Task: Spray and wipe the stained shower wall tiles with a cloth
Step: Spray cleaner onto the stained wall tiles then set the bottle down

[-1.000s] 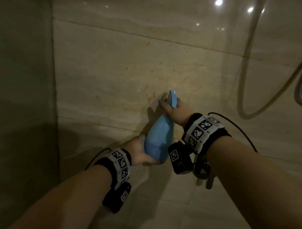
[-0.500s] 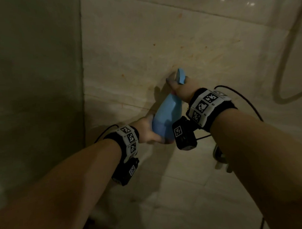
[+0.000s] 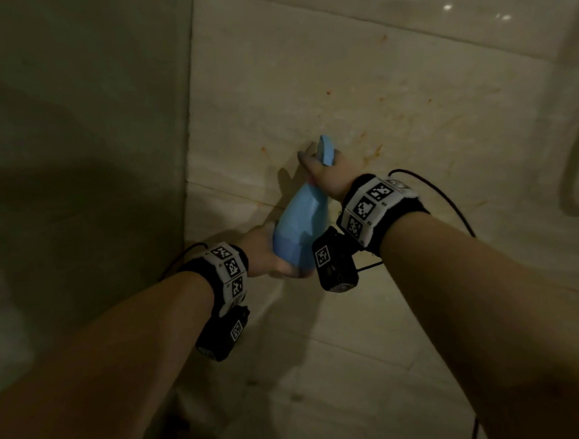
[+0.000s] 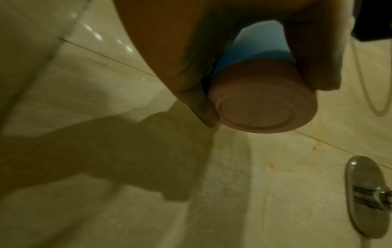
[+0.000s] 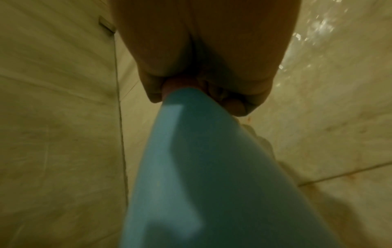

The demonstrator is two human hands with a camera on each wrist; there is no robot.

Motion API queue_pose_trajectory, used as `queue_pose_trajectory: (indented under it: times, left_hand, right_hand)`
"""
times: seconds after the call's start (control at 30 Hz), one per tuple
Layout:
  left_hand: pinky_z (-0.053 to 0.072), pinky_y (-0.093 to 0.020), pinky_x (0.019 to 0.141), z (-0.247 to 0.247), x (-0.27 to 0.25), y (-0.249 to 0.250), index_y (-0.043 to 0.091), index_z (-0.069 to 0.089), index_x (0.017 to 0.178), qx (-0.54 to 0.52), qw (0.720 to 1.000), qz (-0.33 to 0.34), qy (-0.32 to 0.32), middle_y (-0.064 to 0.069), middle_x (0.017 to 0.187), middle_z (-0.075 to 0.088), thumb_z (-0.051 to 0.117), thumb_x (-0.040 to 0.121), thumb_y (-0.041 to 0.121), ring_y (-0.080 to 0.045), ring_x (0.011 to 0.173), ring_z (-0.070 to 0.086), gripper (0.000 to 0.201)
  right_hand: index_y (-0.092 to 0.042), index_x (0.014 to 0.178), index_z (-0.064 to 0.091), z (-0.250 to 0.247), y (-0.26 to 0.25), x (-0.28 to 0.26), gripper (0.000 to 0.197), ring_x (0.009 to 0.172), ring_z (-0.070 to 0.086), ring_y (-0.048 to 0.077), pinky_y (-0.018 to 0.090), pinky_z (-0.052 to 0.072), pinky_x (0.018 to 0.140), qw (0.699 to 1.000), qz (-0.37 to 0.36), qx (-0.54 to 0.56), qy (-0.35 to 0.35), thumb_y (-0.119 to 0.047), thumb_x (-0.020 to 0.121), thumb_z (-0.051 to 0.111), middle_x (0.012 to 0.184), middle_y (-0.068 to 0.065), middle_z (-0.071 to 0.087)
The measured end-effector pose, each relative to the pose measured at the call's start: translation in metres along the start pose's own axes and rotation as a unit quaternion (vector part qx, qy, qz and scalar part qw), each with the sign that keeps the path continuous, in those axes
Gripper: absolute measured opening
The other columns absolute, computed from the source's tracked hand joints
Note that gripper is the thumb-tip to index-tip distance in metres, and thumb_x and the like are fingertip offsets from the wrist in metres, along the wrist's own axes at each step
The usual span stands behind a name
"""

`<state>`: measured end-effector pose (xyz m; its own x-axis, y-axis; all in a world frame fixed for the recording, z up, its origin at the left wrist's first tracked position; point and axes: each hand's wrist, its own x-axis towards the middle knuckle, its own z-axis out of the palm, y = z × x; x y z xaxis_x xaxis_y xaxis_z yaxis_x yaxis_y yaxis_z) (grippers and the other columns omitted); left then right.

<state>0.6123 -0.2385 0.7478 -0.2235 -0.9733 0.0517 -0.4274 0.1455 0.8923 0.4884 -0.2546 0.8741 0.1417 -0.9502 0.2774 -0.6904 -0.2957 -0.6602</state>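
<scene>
A light blue spray bottle (image 3: pixel 298 229) with a pinkish base (image 4: pixel 260 104) points at the beige wall tiles (image 3: pixel 359 95), which carry orange stains (image 3: pixel 376 150). My left hand (image 3: pixel 269 253) grips the bottle's bottom end, with fingers and thumb curled round its sides in the left wrist view. My right hand (image 3: pixel 326 172) grips the neck under the blue spray head (image 3: pixel 325 150), one finger reaching forward beside it. The bottle's blue body (image 5: pixel 203 176) fills the right wrist view. No cloth is in view.
The tiled walls meet in a corner (image 3: pixel 189 157) to the left of the bottle. A shower hose (image 3: pixel 574 143) hangs at the far right. A chrome fitting plate (image 4: pixel 364 194) sits on the wall below the bottle.
The bottle and both hands have stayed close to the wall, shifting slightly along it while the head view drifted; both grips are unchanged.
</scene>
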Motion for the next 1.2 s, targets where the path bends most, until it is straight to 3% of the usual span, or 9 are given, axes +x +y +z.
queue_pose_trajectory:
  times: [0.1,0.23,0.43,0.57,0.7,0.8,0.87,0.93,1.2]
  left_hand:
    - [0.048,-0.019,0.075,-0.011,-0.004,-0.010,0.023,0.042,0.118,-0.005,1.000,0.005,0.007,0.013,0.100,0.059,0.087,0.061,0.015,-0.004,0.091,0.058,0.073]
    - [0.048,-0.029,0.088,-0.019,-0.005,-0.022,0.016,0.042,0.130,0.023,1.000,0.005,0.004,0.004,0.118,0.059,0.087,0.060,0.020,-0.013,0.105,0.056,0.083]
    - [0.049,-0.032,0.095,-0.021,-0.009,-0.041,0.019,0.044,0.130,-0.006,1.000,0.012,0.015,0.005,0.121,0.060,0.089,0.056,0.015,-0.012,0.110,0.058,0.086]
    - [0.044,-0.008,0.074,-0.020,-0.014,-0.051,0.022,0.048,0.119,0.003,1.000,0.004,0.007,0.020,0.098,0.057,0.087,0.061,0.010,0.007,0.088,0.054,0.070]
    - [0.044,-0.027,0.090,-0.010,-0.020,-0.065,0.014,0.044,0.131,-0.002,0.999,-0.034,0.000,0.005,0.117,0.058,0.088,0.059,0.013,-0.014,0.109,0.056,0.085]
    - [0.046,-0.039,0.100,0.004,-0.026,-0.072,0.013,0.039,0.136,-0.029,0.998,-0.059,-0.015,-0.003,0.128,0.057,0.089,0.057,0.009,-0.020,0.118,0.055,0.094]
    - [0.048,-0.035,0.095,0.013,-0.028,-0.075,0.013,0.041,0.133,-0.034,0.997,-0.066,-0.030,-0.001,0.125,0.058,0.088,0.058,0.006,-0.018,0.115,0.056,0.089]
    - [0.048,-0.027,0.086,0.023,-0.030,-0.074,0.013,0.042,0.129,-0.040,0.996,-0.075,-0.038,0.001,0.117,0.058,0.085,0.061,0.001,-0.016,0.109,0.056,0.081]
    - [0.045,-0.035,0.096,0.047,-0.027,-0.068,0.015,0.037,0.128,-0.030,0.994,-0.086,-0.057,0.001,0.120,0.054,0.086,0.060,0.005,-0.018,0.114,0.052,0.084]
  right_hand:
    - [-0.008,0.074,0.048,0.018,-0.004,0.012,0.038,0.057,0.047,0.018,0.028,0.038,0.054,1.000,-0.001,-0.021,-0.017,-0.040,0.093,0.048,0.065,0.004,0.049]
    - [-0.006,0.102,0.055,0.035,-0.005,0.023,0.039,0.075,0.054,0.026,0.034,0.043,0.066,0.997,0.044,-0.048,-0.033,-0.042,0.091,0.047,0.089,0.011,0.057]
    - [-0.009,0.091,0.042,0.055,-0.003,0.025,0.027,0.059,0.044,0.017,0.032,0.037,0.059,0.997,-0.005,-0.052,-0.057,-0.035,0.091,0.050,0.067,0.001,0.044]
    - [-0.010,0.064,0.039,0.070,0.005,0.021,0.035,0.052,0.041,0.015,0.024,0.032,0.048,0.996,-0.032,-0.018,-0.076,-0.025,0.092,0.052,0.058,0.003,0.041]
    - [-0.006,0.087,0.048,0.084,0.021,0.016,0.026,0.060,0.047,0.019,0.026,0.036,0.052,0.996,-0.002,-0.009,-0.084,-0.032,0.090,0.053,0.073,0.008,0.052]
    - [-0.007,0.079,0.046,0.086,0.036,0.006,0.029,0.055,0.044,0.015,0.025,0.033,0.049,0.996,0.003,-0.024,-0.090,-0.031,0.092,0.052,0.065,0.004,0.047]
    - [-0.011,0.069,0.043,0.085,0.046,0.000,0.031,0.055,0.044,0.015,0.024,0.033,0.048,0.996,0.004,-0.032,-0.084,-0.029,0.093,0.052,0.063,0.002,0.045]
    - [-0.009,0.081,0.045,0.083,0.054,-0.004,0.025,0.062,0.046,0.019,0.027,0.034,0.052,0.996,0.032,-0.038,-0.076,-0.030,0.093,0.051,0.070,0.003,0.047]
    - [-0.009,0.072,0.045,0.071,0.083,-0.017,0.030,0.054,0.043,0.016,0.025,0.031,0.048,0.996,0.062,0.020,-0.056,-0.031,0.090,0.054,0.061,0.003,0.045]
